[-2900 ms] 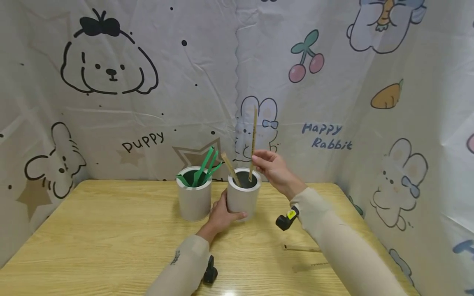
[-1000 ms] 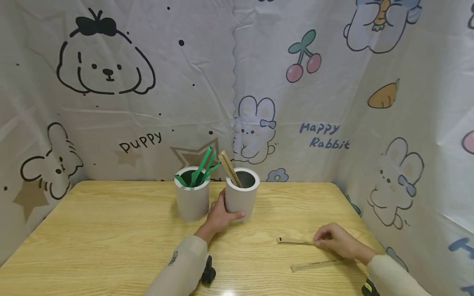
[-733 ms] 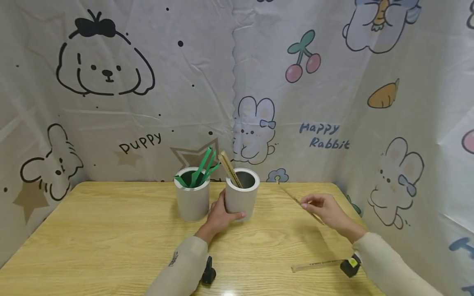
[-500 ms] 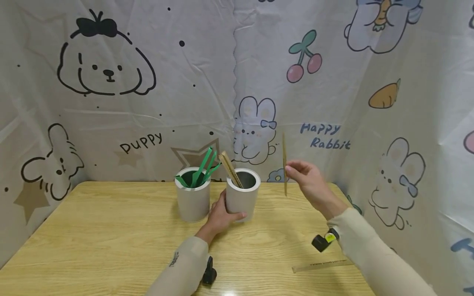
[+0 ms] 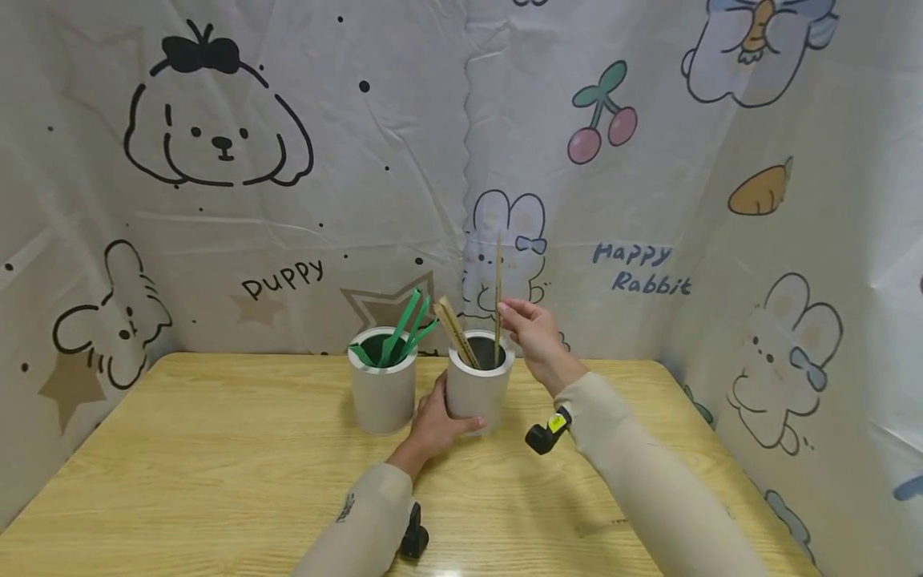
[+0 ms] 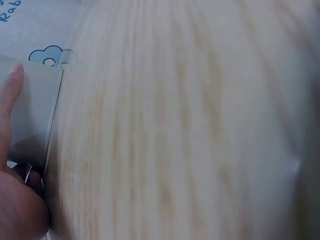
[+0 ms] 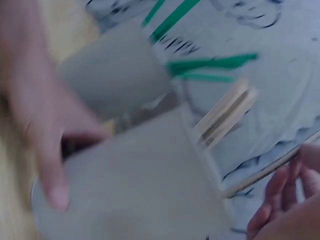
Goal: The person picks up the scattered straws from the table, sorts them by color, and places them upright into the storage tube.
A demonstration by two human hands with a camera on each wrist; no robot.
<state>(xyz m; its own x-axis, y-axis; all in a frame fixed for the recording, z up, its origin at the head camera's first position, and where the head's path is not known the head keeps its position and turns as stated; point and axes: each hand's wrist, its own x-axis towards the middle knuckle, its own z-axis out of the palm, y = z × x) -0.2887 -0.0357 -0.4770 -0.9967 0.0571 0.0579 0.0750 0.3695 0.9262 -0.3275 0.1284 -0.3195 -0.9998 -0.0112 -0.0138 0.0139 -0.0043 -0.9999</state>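
Observation:
My left hand (image 5: 435,429) grips the right-hand white cup (image 5: 472,401) low on its side, thumb across the front; the left wrist view shows the thumb (image 6: 11,90) flat along the cup wall. Between thumb and fingertips, my right hand (image 5: 534,336) pinches a slim tan paper-wrapped stick (image 5: 498,276). It stands nearly upright, its lower end inside the cup's mouth. Several similar wrapped sticks (image 5: 456,330) lean left in that cup; the right wrist view shows them bundled (image 7: 227,112). What the wrappers contain is hidden.
A second white cup (image 5: 382,401) stands just left, with several green strips (image 5: 404,328) poking out. Another tan wrapped stick (image 5: 602,527) lies on the wooden table (image 5: 216,465), partly behind my right sleeve. A printed cloth (image 5: 404,200) hangs behind the table.
My right hand went down to the table, picked up a wrapped stick, turned it upright and brought it left into the cup. The left hand keeps its hold on the cup.

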